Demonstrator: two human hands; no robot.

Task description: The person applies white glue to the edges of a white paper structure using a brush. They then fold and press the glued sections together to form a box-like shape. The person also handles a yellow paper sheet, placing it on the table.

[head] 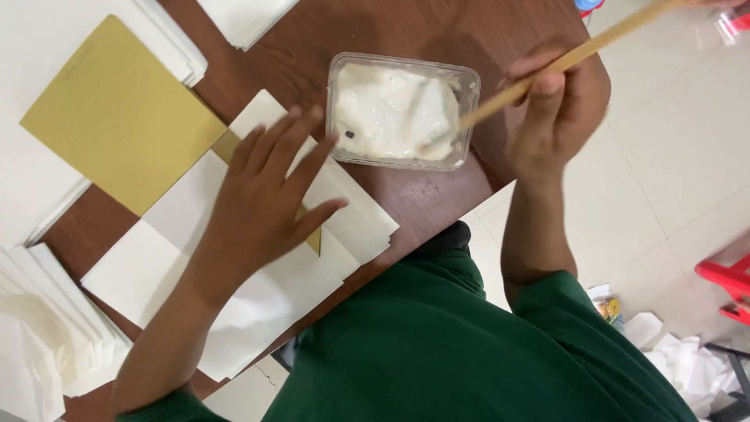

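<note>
The left hand (pixel 266 195) is lying flat, fingers spread and extended, on a cream sheet (pixel 234 273); it is gripping nothing, and its fingertips are pointing toward the tub (pixel 402 109), stopping just short of the tub's near-left corner. The right hand (pixel 555 109) is sitting just right of the tub, fingers curled closed around a wooden stick (pixel 578 55). The stick is running diagonally from above and right of the tub down across the tub's right rim, and its lower end is resting in the white paste (pixel 391 109) that is filling the tub. The tub is a clear plastic rectangle standing upright on the brown table (pixel 422 195), near the table edge. The cream sheet is lying left of and below the tub, one corner reaching the tub's left wall; a second sheet edge is showing beneath it. A gold card (pixel 117 117) is lying flat well left of the tub, part of it tucked under the cream sheet. Stacks of white paper (pixel 47 336) are sitting far left of the tub, along the picture's left edge. A green shirt (pixel 437 344) is filling the area below the tub.
</note>
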